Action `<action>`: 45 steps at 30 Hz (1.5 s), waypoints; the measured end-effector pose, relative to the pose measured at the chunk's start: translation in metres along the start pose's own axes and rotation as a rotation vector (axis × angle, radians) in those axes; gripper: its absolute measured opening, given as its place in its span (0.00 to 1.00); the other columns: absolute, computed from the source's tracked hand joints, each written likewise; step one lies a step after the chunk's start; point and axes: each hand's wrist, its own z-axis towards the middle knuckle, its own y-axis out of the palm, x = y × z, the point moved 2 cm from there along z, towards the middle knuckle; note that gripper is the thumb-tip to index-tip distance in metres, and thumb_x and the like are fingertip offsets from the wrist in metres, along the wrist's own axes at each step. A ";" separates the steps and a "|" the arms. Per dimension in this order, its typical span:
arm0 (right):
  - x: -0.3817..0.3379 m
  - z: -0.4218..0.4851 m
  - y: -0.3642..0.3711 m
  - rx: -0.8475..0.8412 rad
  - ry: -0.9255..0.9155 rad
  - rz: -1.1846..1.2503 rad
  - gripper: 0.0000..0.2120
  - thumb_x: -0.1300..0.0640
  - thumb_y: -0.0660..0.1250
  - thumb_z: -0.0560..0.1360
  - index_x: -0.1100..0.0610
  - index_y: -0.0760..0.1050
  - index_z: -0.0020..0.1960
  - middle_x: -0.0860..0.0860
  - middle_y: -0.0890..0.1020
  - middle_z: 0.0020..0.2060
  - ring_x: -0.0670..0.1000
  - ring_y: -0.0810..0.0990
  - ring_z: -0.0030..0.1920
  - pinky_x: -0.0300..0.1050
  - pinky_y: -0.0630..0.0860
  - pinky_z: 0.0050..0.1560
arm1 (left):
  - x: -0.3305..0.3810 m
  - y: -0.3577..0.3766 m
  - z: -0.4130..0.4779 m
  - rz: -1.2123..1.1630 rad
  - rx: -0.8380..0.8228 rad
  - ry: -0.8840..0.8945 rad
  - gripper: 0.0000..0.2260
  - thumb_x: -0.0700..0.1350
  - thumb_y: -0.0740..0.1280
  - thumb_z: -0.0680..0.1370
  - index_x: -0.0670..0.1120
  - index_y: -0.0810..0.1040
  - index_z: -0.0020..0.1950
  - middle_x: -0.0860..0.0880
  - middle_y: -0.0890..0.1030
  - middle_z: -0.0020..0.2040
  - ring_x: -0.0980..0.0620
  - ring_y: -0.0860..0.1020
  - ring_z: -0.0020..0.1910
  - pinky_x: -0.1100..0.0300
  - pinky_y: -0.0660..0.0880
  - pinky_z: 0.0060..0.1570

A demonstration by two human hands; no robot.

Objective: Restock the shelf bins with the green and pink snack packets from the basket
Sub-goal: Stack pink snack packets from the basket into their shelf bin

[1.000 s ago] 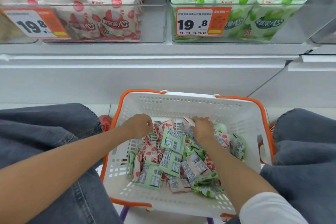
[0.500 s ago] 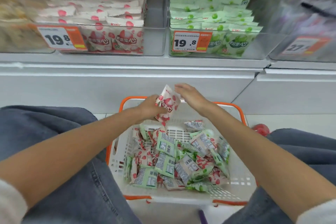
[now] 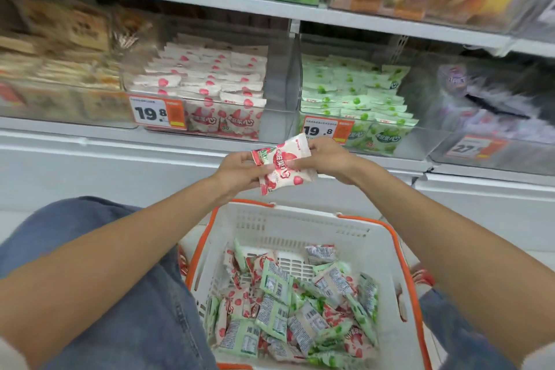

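Evidently light and crinkly, the pink packet (image 3: 282, 163) is pinched at its ends by the left hand (image 3: 237, 170) and right hand (image 3: 324, 159) above the basket (image 3: 300, 228), best gripped by its sealed edges.

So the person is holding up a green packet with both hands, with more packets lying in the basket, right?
Not green: the head view shows the packet held between the left hand and right hand is pink. More packets, green and pink, do lie in the basket.
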 end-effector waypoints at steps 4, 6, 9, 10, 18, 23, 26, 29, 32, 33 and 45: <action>-0.059 -0.001 -0.024 0.173 -0.195 -0.233 0.07 0.65 0.72 0.72 0.56 0.78 0.41 0.50 0.82 0.36 0.40 0.80 0.30 0.40 0.79 0.33 | 0.054 -0.015 0.002 0.264 0.176 0.274 0.12 0.47 0.71 0.77 0.42 0.76 0.57 0.44 0.83 0.49 0.49 0.82 0.42 0.51 0.80 0.46; -0.086 0.002 -0.035 0.276 -0.312 -0.324 0.07 0.63 0.70 0.74 0.53 0.76 0.42 0.45 0.79 0.35 0.38 0.79 0.30 0.37 0.76 0.32 | 0.083 -0.029 0.004 0.389 0.332 0.402 0.08 0.49 0.68 0.78 0.47 0.77 0.53 0.48 0.83 0.45 0.51 0.82 0.43 0.52 0.79 0.44; -0.112 0.021 -0.043 0.452 -0.476 -0.468 0.05 0.60 0.68 0.75 0.51 0.77 0.49 0.44 0.79 0.40 0.46 0.79 0.41 0.41 0.74 0.42 | 0.114 -0.047 0.016 0.565 0.462 0.491 0.05 0.45 0.63 0.78 0.48 0.77 0.52 0.52 0.80 0.41 0.54 0.79 0.40 0.55 0.75 0.41; -0.116 0.032 -0.044 0.502 -0.507 -0.526 0.07 0.60 0.68 0.75 0.52 0.78 0.52 0.45 0.80 0.42 0.48 0.79 0.45 0.41 0.73 0.44 | 0.121 -0.051 0.024 0.615 0.475 0.504 0.06 0.44 0.63 0.78 0.48 0.77 0.53 0.53 0.78 0.41 0.54 0.78 0.40 0.56 0.74 0.41; -0.120 0.161 -0.064 0.628 -0.462 -0.851 0.19 0.64 0.61 0.77 0.54 0.74 0.66 0.58 0.80 0.60 0.61 0.77 0.60 0.53 0.75 0.60 | 0.163 -0.064 0.126 1.105 0.432 0.557 0.16 0.46 0.61 0.81 0.47 0.73 0.69 0.44 0.78 0.63 0.45 0.78 0.56 0.51 0.75 0.57; -0.135 0.222 -0.083 0.637 -0.339 -1.078 0.19 0.60 0.60 0.80 0.58 0.67 0.70 0.63 0.73 0.65 0.64 0.73 0.64 0.53 0.72 0.60 | 0.190 -0.063 0.185 1.423 0.361 0.418 0.23 0.58 0.54 0.82 0.47 0.70 0.71 0.43 0.71 0.71 0.41 0.69 0.70 0.47 0.62 0.69; -0.140 0.243 -0.086 0.570 -0.320 -1.128 0.17 0.58 0.64 0.79 0.60 0.71 0.66 0.63 0.76 0.62 0.63 0.75 0.62 0.51 0.74 0.58 | 0.184 -0.068 0.213 1.437 0.247 0.362 0.29 0.65 0.48 0.81 0.49 0.65 0.75 0.45 0.66 0.75 0.41 0.66 0.73 0.46 0.60 0.71; -0.140 0.262 -0.082 0.536 -0.287 -1.194 0.17 0.59 0.64 0.78 0.58 0.71 0.66 0.61 0.76 0.62 0.62 0.75 0.63 0.50 0.75 0.59 | 0.172 -0.078 0.231 1.469 0.216 0.335 0.33 0.69 0.45 0.79 0.52 0.59 0.79 0.47 0.59 0.79 0.42 0.60 0.76 0.45 0.58 0.74; -0.140 0.274 -0.088 0.528 -0.297 -1.233 0.16 0.63 0.64 0.77 0.59 0.73 0.64 0.61 0.78 0.60 0.62 0.76 0.61 0.49 0.75 0.56 | 0.169 -0.080 0.234 1.496 0.249 0.378 0.33 0.69 0.44 0.79 0.53 0.56 0.79 0.49 0.57 0.80 0.44 0.57 0.78 0.44 0.55 0.75; -0.141 0.277 -0.090 0.515 -0.305 -1.227 0.15 0.63 0.64 0.77 0.60 0.73 0.63 0.61 0.78 0.60 0.61 0.77 0.60 0.49 0.75 0.56 | 0.168 -0.080 0.233 1.505 0.254 0.386 0.33 0.69 0.43 0.79 0.54 0.56 0.79 0.49 0.56 0.80 0.44 0.56 0.78 0.44 0.54 0.75; -0.150 0.288 -0.103 0.383 -0.345 -1.222 0.16 0.61 0.66 0.77 0.50 0.62 0.36 0.51 0.71 0.35 0.55 0.74 0.41 0.44 0.66 0.35 | 0.168 -0.076 0.227 1.528 0.319 0.318 0.33 0.67 0.45 0.80 0.49 0.54 0.79 0.45 0.57 0.79 0.41 0.57 0.77 0.44 0.51 0.75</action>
